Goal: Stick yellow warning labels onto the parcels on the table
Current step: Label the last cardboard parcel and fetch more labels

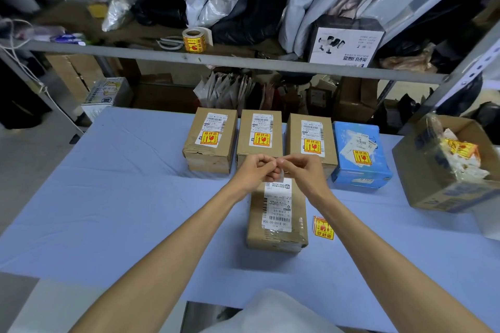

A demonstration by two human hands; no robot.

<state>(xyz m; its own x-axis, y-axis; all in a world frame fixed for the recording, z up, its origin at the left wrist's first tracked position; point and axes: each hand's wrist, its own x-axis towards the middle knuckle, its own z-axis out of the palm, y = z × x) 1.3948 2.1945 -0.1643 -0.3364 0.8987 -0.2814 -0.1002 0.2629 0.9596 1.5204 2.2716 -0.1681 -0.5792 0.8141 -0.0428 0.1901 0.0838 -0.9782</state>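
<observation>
Head view: left hand (258, 167) and right hand (301, 170) fingertip to fingertip, fingers curled, both pinching one white slip (281, 175). Directly beneath hands, brown parcel (277, 213) on blue desk (135, 170), showing only its shipping sticker. Loose yellow labels (323, 227) beside right forearm. Beyond knuckles, four labelled parcels (246, 143).

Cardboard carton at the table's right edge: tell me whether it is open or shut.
Open. The carton has nothing closing its top, and crumpled yellow-and-white label scraps show inside it.
</observation>
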